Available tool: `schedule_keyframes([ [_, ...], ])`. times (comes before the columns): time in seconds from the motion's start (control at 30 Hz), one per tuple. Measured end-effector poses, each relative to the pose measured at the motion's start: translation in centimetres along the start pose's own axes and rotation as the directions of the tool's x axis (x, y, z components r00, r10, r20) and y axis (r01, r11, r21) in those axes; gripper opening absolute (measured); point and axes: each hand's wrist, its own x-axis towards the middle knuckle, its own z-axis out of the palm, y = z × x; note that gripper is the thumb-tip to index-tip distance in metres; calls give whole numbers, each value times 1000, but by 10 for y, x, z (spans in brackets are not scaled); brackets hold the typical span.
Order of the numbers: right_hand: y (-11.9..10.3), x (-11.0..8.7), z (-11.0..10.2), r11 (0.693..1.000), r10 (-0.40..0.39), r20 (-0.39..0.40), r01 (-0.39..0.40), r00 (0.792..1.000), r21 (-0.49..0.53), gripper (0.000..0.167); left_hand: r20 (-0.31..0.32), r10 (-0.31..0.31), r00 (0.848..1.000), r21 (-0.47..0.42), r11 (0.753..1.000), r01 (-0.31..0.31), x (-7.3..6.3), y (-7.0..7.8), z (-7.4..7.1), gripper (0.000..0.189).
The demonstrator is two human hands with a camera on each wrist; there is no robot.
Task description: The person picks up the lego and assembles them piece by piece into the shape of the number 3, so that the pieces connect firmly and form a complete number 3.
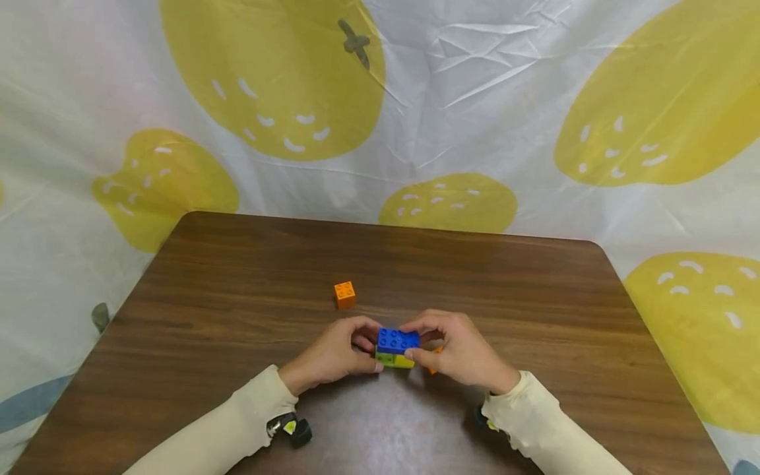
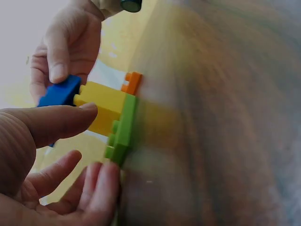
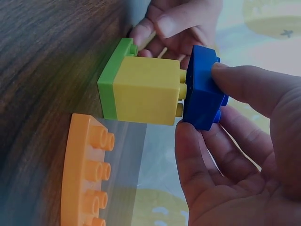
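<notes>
My right hand (image 1: 466, 349) pinches a blue brick (image 1: 396, 340) between thumb and fingers. In the right wrist view that brick sits slightly tilted at the studs of a yellow brick (image 3: 146, 92), with a narrow gap along part of the joint. The yellow brick is fixed on a flat green brick (image 3: 110, 84), which lies on the table and reaches out past it on one side. From the left, my left hand (image 1: 329, 353) curls about the stack, fingertips at the free end of the green brick and thumb beside the yellow one.
A flat orange brick (image 3: 75, 174) lies right beside the stack, partly under my right hand in the head view. Farther back on the wooden table (image 1: 255, 264) stands a small orange brick (image 1: 345, 294). A patterned cloth (image 1: 427, 132) hangs behind the table's far edge.
</notes>
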Motion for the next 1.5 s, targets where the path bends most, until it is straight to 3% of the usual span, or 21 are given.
schedule_keyframes([
  [0.27,2,1,2,1000,-1,9,1,1000,9,33,-25,32,999,-50,998,-34,-5,10,-2,58],
  [0.6,4,1,3,1000,-20,1,20,1000,2,33,-58,113,992,-61,991,-116,-9,11,2,46],
  [0.83,3,-1,2,1000,12,-1,-12,1000,22,30,-55,105,993,-71,992,-109,-9,13,3,41],
  [1.5,4,0,2,1000,-8,2,8,1000,-2,27,-56,92,994,-68,993,-96,-9,11,3,35],
])
